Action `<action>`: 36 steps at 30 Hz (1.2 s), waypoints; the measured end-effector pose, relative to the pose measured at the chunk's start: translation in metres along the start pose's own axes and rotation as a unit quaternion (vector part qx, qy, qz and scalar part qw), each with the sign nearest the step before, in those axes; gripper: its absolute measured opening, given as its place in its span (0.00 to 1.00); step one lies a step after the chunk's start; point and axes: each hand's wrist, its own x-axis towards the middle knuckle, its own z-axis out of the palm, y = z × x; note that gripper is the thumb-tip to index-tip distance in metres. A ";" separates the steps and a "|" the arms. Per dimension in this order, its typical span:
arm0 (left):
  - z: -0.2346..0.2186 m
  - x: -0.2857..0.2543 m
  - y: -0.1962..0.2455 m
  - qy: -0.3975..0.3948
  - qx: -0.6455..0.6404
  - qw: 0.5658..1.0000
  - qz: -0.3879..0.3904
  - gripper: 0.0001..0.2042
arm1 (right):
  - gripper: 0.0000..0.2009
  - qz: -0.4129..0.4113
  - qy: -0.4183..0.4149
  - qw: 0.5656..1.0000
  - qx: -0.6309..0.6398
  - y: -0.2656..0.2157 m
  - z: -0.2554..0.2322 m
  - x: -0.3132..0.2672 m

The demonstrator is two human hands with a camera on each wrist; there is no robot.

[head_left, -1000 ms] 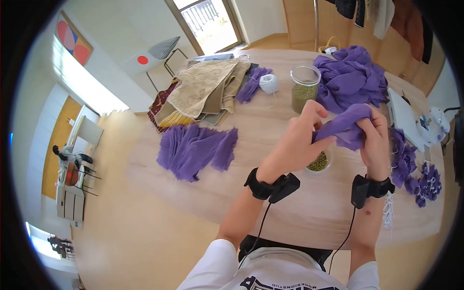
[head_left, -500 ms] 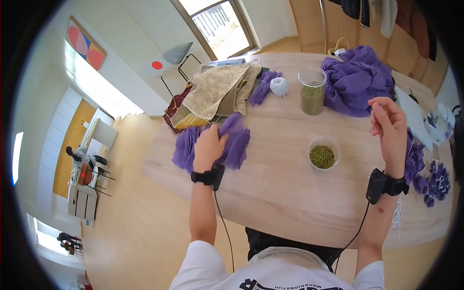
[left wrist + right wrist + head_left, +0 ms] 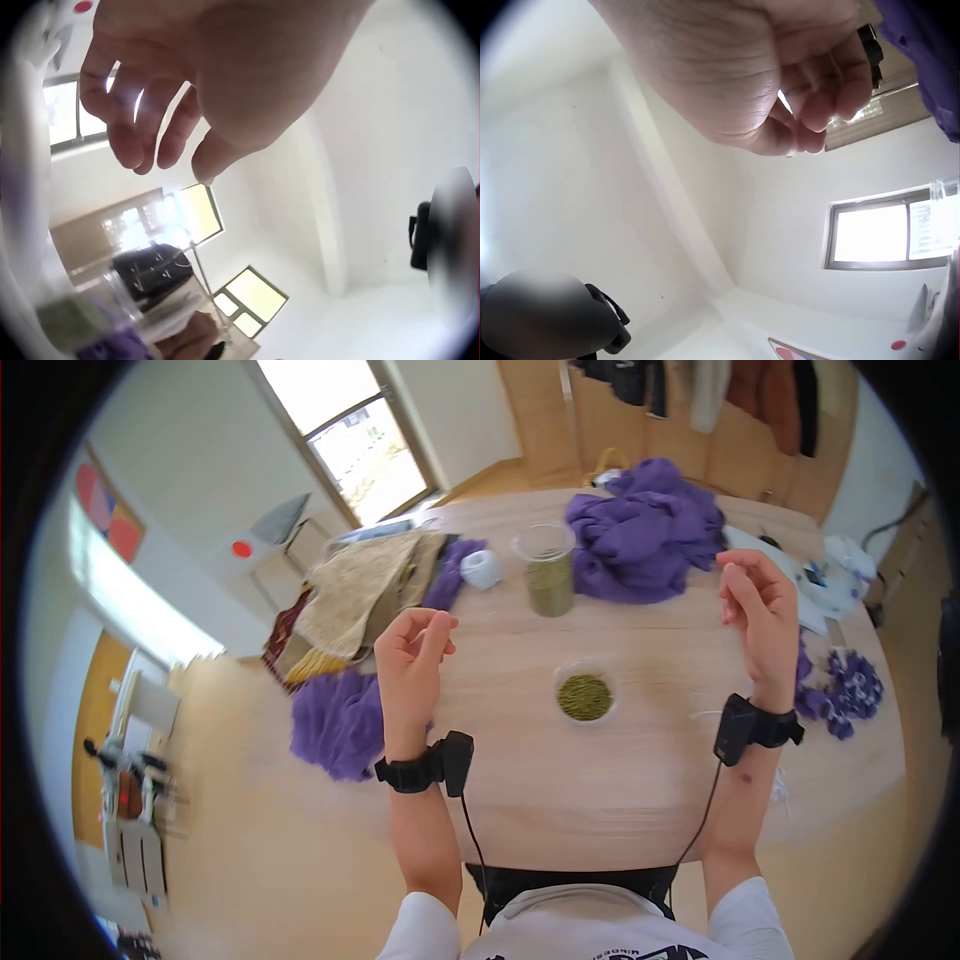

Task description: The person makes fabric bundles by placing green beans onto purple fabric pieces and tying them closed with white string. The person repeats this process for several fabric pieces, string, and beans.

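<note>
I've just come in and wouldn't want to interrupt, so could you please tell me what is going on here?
A person's left hand and right hand are raised over the table, fingers loosely curled, with nothing visibly held in either. Between them stands an open clear tub of small green granules, with a taller jar beyond it. Purple cloth lies by the left wrist, and a larger purple heap sits beside the jar.

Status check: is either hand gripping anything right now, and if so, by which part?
Nothing is held. The left hand and the right hand are both loosely curled and empty; neither wrist view shows anything in their grasp.
</note>
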 end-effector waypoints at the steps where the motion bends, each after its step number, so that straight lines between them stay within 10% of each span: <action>1: 0.017 0.004 0.001 -0.017 -0.035 0.999 0.003 0.08 | 0.07 -0.010 0.015 1.000 0.003 -0.003 -0.009 -0.002; 11: 0.078 0.018 0.046 -0.062 -0.162 0.978 0.117 0.09 | 0.06 0.028 0.188 0.935 -0.298 -0.019 -0.103 -0.027; 20: 0.076 0.023 0.036 -0.077 -0.093 0.986 0.112 0.09 | 0.14 0.145 0.050 0.684 -0.713 0.084 -0.148 -0.029; 36: 0.090 0.024 0.031 -0.143 -0.051 0.985 0.077 0.05 | 0.07 0.055 0.053 0.765 -0.639 0.028 -0.131 -0.006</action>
